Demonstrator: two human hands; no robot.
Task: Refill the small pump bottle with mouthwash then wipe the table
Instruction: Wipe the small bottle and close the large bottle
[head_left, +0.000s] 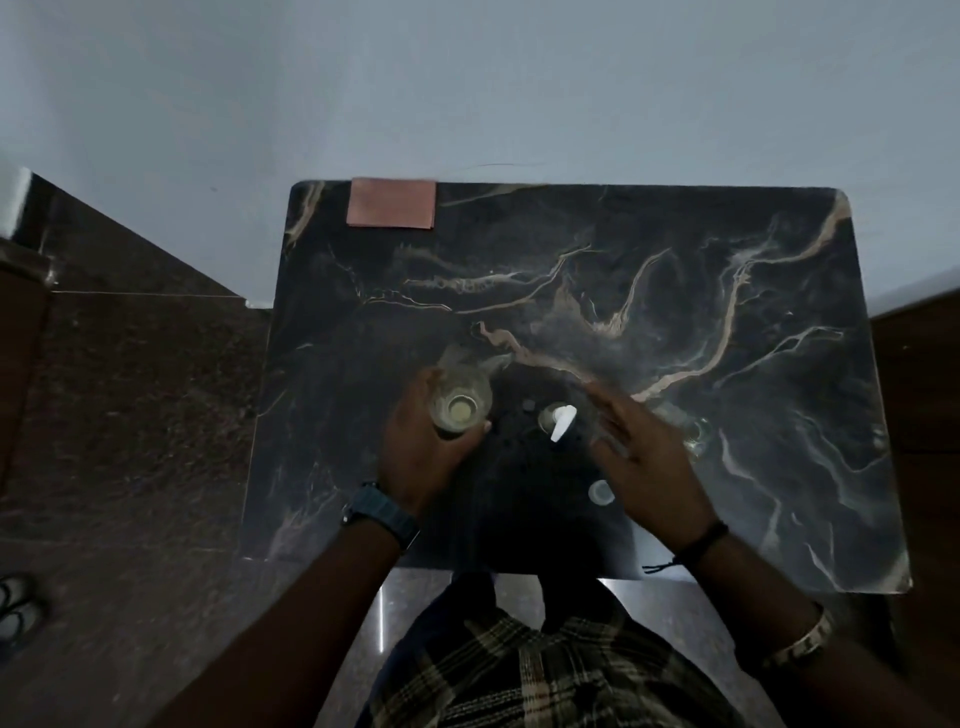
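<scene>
Person wearing a dark plaid shirt, blue-grey wristwatch sitting on left wrist, thin black band circling right wrist, pale metal bracelet showing further up.

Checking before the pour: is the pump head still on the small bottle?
Yes, the white pump head sits on the small bottle, while the left hand holds the open mouthwash bottle.

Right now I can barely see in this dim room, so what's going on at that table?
A person stands over a dark marble table. The left hand grips an open mouthwash bottle, upright. The right hand is open and blurred beside the small pump bottle, whose white pump is on. A loose cap lies nearby, and a folded cloth sits at the far edge, untouched.
</scene>
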